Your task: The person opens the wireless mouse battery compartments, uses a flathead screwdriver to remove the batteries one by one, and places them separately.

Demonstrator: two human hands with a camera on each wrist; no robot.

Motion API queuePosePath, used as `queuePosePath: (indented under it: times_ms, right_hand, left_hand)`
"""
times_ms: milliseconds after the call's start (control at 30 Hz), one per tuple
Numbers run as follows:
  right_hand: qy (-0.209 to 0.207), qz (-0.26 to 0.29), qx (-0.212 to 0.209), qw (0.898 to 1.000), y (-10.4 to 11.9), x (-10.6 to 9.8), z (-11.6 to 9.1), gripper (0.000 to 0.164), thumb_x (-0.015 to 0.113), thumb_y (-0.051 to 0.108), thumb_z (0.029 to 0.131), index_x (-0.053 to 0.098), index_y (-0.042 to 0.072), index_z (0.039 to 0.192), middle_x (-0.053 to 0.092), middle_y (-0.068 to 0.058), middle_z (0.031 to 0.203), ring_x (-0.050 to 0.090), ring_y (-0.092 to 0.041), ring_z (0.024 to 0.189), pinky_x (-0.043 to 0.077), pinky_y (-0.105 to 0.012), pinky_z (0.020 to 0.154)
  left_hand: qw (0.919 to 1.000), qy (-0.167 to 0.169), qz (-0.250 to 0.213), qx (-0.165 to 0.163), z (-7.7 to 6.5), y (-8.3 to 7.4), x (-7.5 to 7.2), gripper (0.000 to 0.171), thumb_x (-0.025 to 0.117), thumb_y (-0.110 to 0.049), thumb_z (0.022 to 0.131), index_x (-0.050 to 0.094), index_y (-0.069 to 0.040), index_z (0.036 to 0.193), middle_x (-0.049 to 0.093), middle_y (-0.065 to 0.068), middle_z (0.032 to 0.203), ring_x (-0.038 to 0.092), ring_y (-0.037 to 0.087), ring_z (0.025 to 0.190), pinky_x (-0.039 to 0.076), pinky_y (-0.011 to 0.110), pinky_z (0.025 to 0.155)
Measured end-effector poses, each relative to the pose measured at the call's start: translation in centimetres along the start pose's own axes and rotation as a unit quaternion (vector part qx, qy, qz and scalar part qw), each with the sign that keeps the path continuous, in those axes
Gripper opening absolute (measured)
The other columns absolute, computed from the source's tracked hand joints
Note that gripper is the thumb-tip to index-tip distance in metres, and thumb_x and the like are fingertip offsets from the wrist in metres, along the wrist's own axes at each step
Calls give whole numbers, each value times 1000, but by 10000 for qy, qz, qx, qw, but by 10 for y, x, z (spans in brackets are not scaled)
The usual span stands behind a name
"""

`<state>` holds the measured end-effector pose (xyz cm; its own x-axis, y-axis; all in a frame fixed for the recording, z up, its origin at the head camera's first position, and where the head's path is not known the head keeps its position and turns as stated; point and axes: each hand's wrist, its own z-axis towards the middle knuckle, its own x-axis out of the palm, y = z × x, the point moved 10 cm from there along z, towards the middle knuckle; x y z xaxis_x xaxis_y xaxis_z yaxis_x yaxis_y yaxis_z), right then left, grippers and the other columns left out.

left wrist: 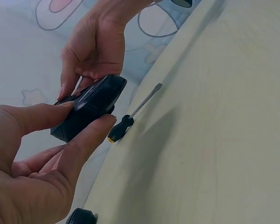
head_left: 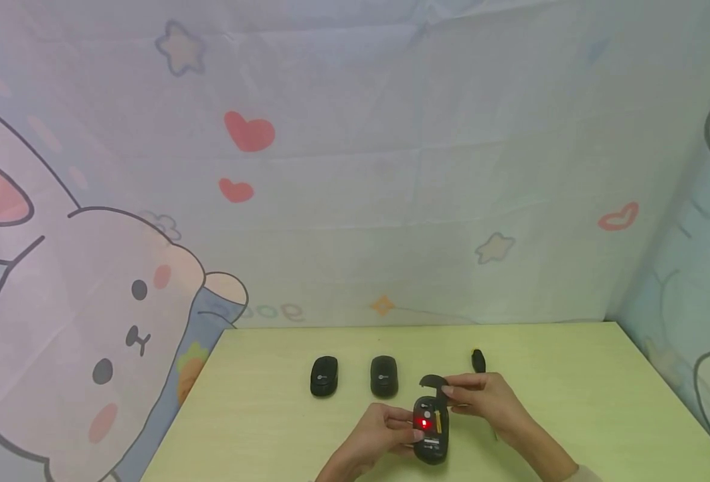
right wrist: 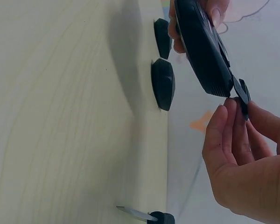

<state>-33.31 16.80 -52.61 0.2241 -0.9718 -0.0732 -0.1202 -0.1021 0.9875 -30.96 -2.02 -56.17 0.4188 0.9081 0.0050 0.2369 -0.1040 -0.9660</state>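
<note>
Lettering on backdrop and mice (faint or tiny) cannot be read.

Head cam: high, set back, faces forward and down; backdrop takes most of the view, table sits low. Left wrist cam: close in, looks past the left hand and across the held mouse toward the right hand; rolled, so the table edge runs diagonally. Right wrist cam: also close, looks back from the opposite side; rolled too (table edge near vertical, surface on the left). Overlap: all three get the held mouse, both hands and the screwdriver; head and right wrist share both loose mice.
</note>
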Motion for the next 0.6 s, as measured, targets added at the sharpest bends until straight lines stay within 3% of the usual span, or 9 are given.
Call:
queuePosePath:
  times_ms: [400,600]
  right_hand:
    - [9,592,-71,9982,11,-19,-1,53,75,19,98,59,-13,138,78,-4,104,77,-14,92,68,-33,90]
    - [207,839,-195,9961,14,-28,-2,53,71,14,101,54,-16,142,74,-6,116,77,-15,97,67,-37,95]
  left_hand:
    - [10000,2,-3,51,1,-2,-3,36,75,7,89,67,15,124,79,24,108,79,28,99,70,41,79]
    - [10000,27,11,-20,0,3,-6,36,74,6,90,68,14,124,79,24,108,79,28,98,70,40,79]
